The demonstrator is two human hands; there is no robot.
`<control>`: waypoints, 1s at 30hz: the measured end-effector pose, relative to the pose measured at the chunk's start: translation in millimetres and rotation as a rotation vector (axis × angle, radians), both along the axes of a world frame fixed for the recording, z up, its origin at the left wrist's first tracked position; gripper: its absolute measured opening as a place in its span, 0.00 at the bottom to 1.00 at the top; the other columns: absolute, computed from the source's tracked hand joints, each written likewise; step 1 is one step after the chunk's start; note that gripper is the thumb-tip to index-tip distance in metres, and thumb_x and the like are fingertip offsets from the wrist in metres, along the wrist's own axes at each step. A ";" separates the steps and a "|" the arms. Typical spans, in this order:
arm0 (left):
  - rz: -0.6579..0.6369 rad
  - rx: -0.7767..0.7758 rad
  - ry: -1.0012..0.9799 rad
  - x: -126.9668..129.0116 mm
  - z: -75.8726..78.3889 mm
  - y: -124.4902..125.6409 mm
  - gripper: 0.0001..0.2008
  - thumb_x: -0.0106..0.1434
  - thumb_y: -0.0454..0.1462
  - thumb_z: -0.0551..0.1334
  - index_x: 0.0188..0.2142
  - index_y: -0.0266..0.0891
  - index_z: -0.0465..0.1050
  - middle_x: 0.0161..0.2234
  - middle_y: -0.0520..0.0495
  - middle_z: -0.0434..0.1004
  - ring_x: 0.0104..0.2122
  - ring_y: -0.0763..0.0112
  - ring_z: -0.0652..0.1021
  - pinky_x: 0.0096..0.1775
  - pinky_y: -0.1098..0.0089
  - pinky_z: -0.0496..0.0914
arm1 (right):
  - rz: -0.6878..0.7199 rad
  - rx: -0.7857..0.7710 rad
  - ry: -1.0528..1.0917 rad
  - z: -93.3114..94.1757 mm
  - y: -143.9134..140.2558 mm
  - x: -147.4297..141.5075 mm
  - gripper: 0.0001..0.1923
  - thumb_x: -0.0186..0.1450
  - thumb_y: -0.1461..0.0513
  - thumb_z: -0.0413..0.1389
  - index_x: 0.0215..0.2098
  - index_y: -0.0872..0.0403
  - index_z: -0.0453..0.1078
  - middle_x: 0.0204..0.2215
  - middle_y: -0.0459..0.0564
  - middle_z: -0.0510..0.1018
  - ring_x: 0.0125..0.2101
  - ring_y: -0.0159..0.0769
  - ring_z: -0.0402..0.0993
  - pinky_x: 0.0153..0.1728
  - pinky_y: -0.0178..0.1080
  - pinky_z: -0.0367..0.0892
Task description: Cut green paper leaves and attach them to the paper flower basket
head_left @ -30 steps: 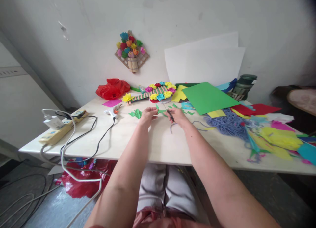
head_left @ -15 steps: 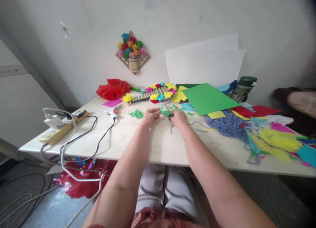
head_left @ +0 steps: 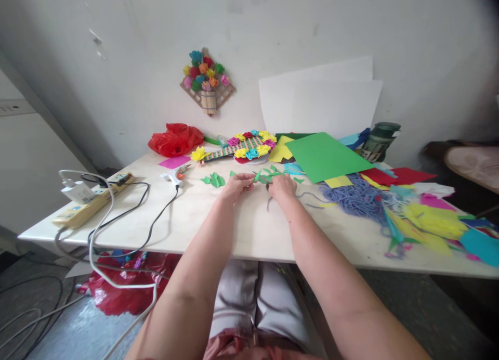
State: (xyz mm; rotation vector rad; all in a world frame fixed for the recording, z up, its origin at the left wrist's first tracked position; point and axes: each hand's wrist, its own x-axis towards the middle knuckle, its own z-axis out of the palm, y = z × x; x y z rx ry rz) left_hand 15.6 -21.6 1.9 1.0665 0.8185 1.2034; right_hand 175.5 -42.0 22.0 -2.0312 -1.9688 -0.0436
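- The left hand (head_left: 238, 184) rests on the pale tabletop (head_left: 218, 225), its fingers curled in and pinching one end of a small strip of green cut paper (head_left: 260, 176).
- The right hand (head_left: 281, 185) sits just beside it, fingers folded around a pair of dark-handled scissors (head_left: 268, 182) — only a bit of the handle shows, so how far the blades stand apart I cannot tell.
- The green strip lies between the two hands, near the far middle of the table, with more green paper leaf scraps (head_left: 213, 180) just left of the left hand.
- A grey loop of cord (head_left: 296, 198) trails on the table from under the right hand.
- Behind the hands lies a woven strip decorated with yellow, pink and blue paper flowers (head_left: 244, 145), and beside it a large green paper sheet (head_left: 325, 155) on top of other coloured sheets.
- To the right — a heap of blue-purple yarn (head_left: 360, 196) and crumpled yellow and pink paper (head_left: 436, 219).
- To the left, a white glue gun (head_left: 173, 177) with a black cable, a cream power strip (head_left: 91, 204), and a red plastic bag (head_left: 173, 140) by the wall.
- A small wooden frame with paper flowers (head_left: 206, 84) hangs on the wall.
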 end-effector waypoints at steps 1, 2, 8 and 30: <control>-0.008 0.002 0.004 0.0 -0.6 0.3 0.13 0.44 0.30 0.70 0.32 0.31 0.74 0.24 0.50 0.74 0.20 0.79 0.73 0.27 0.75 0.68 | -0.003 0.015 0.024 0.2 0.4 0.5 0.13 0.62 0.62 0.51 0.38 0.55 0.77 0.41 0.60 0.77 0.51 0.49 0.66 0.43 0.44 0.65; -0.014 0.003 0.007 0.0 -1.2 0.6 0.13 0.44 0.30 0.70 0.31 0.31 0.75 0.24 0.50 0.74 0.20 0.79 0.72 0.27 0.75 0.68 | -0.004 0.032 0.067 0.1 1.3 1.1 0.12 0.61 0.61 0.52 0.37 0.54 0.77 0.41 0.60 0.77 0.51 0.50 0.65 0.43 0.44 0.65; -0.053 0.006 0.000 1.5 -1.6 1.1 0.13 0.43 0.30 0.71 0.31 0.31 0.74 0.24 0.50 0.73 0.20 0.80 0.71 0.25 0.76 0.67 | 0.116 -0.032 0.844 -7.8 14.7 2.2 0.09 0.58 0.59 0.56 0.31 0.55 0.75 0.29 0.52 0.78 0.27 0.35 0.72 0.29 0.36 0.66; -0.046 0.112 0.219 11.8 6.7 -10.2 0.15 0.42 0.37 0.72 0.28 0.33 0.72 0.20 0.51 0.72 0.18 0.79 0.70 0.24 0.75 0.65 | 0.128 -0.129 1.405 -4.4 11.6 -3.4 0.03 0.51 0.68 0.57 0.25 0.57 0.68 0.15 0.42 0.68 0.13 0.22 0.59 0.10 0.26 0.43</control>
